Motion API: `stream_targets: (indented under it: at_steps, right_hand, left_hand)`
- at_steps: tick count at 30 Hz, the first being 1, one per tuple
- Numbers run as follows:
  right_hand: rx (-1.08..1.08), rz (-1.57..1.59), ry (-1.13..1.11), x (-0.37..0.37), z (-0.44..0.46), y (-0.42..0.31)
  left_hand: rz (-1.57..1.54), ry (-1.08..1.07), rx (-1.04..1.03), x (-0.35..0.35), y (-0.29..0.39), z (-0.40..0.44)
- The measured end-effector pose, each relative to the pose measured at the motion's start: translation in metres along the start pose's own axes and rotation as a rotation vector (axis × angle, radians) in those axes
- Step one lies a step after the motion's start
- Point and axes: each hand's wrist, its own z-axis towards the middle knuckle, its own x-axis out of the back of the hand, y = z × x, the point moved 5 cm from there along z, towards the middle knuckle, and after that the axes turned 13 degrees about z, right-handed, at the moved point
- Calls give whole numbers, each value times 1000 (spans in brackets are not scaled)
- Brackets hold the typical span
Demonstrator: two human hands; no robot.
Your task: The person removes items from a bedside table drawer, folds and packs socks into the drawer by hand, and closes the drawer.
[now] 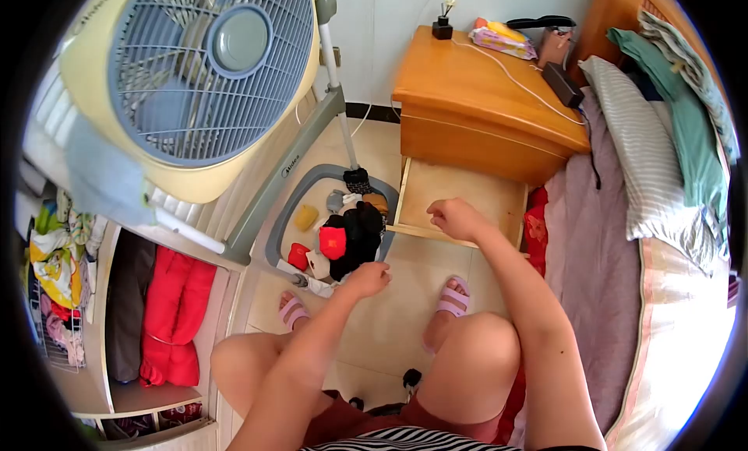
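Observation:
My left hand point(368, 280) hovers beside a grey-rimmed plastic tub point(274, 227), its fingers curled in and nothing visible in them. Dark, red, grey and brown bundled fabric pieces that look like socks point(360, 231) are heaped in the tub's right part. A yellow piece point(305, 217) lies apart from the heap. My right hand point(453, 219) is over the front edge of a pulled-out wooden drawer point(456, 184), fingers bent inward with no object showing between them. The pale bottom of the drawer is visible.
A large fan point(210, 69) on a stand rises at the left. Open shelves hold a red rolled bundle point(173, 318). Above the drawer is a nightstand point(475, 77) with a wipes pack point(502, 40) and a cable. A bed point(592, 241) borders the right side.

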Motion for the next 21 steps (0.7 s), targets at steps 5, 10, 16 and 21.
stream_targets:
  at_steps: [5,10,16,21]
  right_hand:
    - [231,2,95,-76,65,13]
    - [178,17,94,-121,119,4]
    - [134,-25,32,-150,153,13]
    - [-50,-34,-69,-166,166,24]
  left_hand:
    - [-381,255,220,-1,-13,14]
    - [-1236,252,507,-30,-33,27]
    - [-1444,234,640,-52,-38,33]
    - [-1397,162,605,-54,-28,40]
